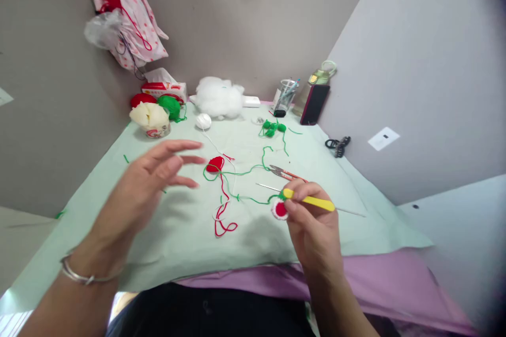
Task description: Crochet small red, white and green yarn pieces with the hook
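Pinched in my right hand [314,226] are a yellow-handled crochet hook [316,201] and a small round crochet piece [280,209], red in the middle with a white rim and green at the top. From that piece a green yarn strand [253,200] trails left across the cloth. My left hand [158,179] hovers left of the yarn, its fingers spread and nothing in them. Beyond its fingertips lies a small red yarn ball [215,165], with tangled red and white strands below it. Thread snips [286,174] rest just behind my right hand.
At the back are white stuffing [219,97], a white yarn ball [203,121], green crocheted bits [272,128], a clear cup [285,96] and a leaning phone [315,104]. A cream-filled bowl [152,121] stands back left. A long thin needle [351,212] lies at right.
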A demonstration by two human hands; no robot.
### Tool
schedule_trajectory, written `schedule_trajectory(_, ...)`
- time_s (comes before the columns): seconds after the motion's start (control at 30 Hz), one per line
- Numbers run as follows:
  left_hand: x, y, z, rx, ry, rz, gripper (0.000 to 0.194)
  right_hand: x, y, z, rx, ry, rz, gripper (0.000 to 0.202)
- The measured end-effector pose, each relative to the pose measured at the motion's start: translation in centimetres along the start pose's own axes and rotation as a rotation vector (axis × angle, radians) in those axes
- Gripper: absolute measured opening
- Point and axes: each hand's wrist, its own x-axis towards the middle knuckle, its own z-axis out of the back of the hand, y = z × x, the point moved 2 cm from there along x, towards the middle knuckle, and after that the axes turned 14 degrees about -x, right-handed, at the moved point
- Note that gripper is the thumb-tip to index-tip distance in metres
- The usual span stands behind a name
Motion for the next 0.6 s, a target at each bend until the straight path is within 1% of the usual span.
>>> schedule_trajectory(0.03, -0.8, 1.2, -1.4, -0.079, 0.128, 0.055, 0.045, -0.3, 0.0, -0.4, 0.003, 0.021, 0.020, 0.017)
schedule_trajectory(0.07, -1.6, 2.3, -2.9, -0.174, 0.223, 0.139, 0.052, -0.6, 0.1, -0.7, 0.000, 0.045, 0.041, 0.016)
schedule_trajectory(0.1, -2.2, 3.3, -4.2, -0.264, 0.269, 0.207, 0.058, -1.1, 0.1, -1.1, -0.009, 0.073, 0.064, 0.016)
schedule_trajectory(0.17, -3.0, 4.5, -6.4, -0.409, 0.288, 0.323, 0.063, -2.0, 0.2, -1.6, -0.048, 0.133, 0.111, 0.018)
schedule_trajectory(0.2, -3.1, 4.7, -7.3, -0.495, 0.261, 0.332, 0.063, -2.5, 0.2, -1.9, -0.069, 0.163, 0.134, 0.019)
schedule_trajectory(0.23, -2.9, 4.7, -7.8, -0.579, 0.198, 0.323, 0.061, -2.9, 0.3, -2.1, -0.086, 0.189, 0.153, 0.020)
schedule_trajectory(0.27, -2.6, 4.6, -8.0, -0.650, 0.114, 0.279, 0.056, -3.2, 0.3, -2.2, -0.095, 0.207, 0.168, 0.021)
schedule_trajectory(0.3, -2.3, 4.3, -8.0, -0.686, 0.038, 0.205, 0.053, -3.4, 0.3, -2.3, -0.098, 0.213, 0.175, 0.021)
schedule_trajectory(0.33, -2.0, 4.0, -7.8, -0.677, -0.012, 0.110, 0.054, -3.5, 0.4, -2.2, -0.096, 0.205, 0.181, 0.021)
schedule_trajectory(0.37, -1.8, 3.7, -7.5, -0.616, -0.031, 0.008, 0.059, -3.4, 0.4, -2.1, -0.093, 0.186, 0.189, 0.021)
schedule_trajectory(0.4, -1.8, 3.6, -7.2, -0.497, -0.019, -0.086, 0.065, -3.2, 0.3, -1.9, -0.091, 0.160, 0.197, 0.021)
schedule_trajectory(0.43, -1.9, 3.5, -6.8, -0.327, 0.015, -0.180, 0.068, -3.0, 0.3, -1.7, -0.093, 0.133, 0.205, 0.022)
schedule_trajectory(0.47, -2.1, 3.6, -6.6, -0.124, 0.063, -0.255, 0.065, -2.7, 0.2, -1.5, -0.099, 0.112, 0.213, 0.022)
schedule_trajectory(0.5, -2.4, 3.9, -6.4, 0.066, 0.124, -0.285, 0.056, -2.4, 0.2, -1.4, -0.111, 0.098, 0.220, 0.022)
schedule_trajectory(0.53, -2.8, 4.3, -6.3, 0.179, 0.147, -0.301, 0.045, -2.1, 0.1, -1.3, -0.124, 0.089, 0.227, 0.022)
schedule_trajectory(0.57, -3.1, 4.8, -6.3, 0.237, 0.171, -0.266, 0.031, -1.9, 0.0, -1.2, -0.143, 0.082, 0.235, 0.022)
schedule_trajectory(0.6, -3.3, 5.4, -6.4, 0.235, 0.176, -0.191, 0.025, -1.8, -0.1, -1.2, -0.169, 0.077, 0.247, 0.022)
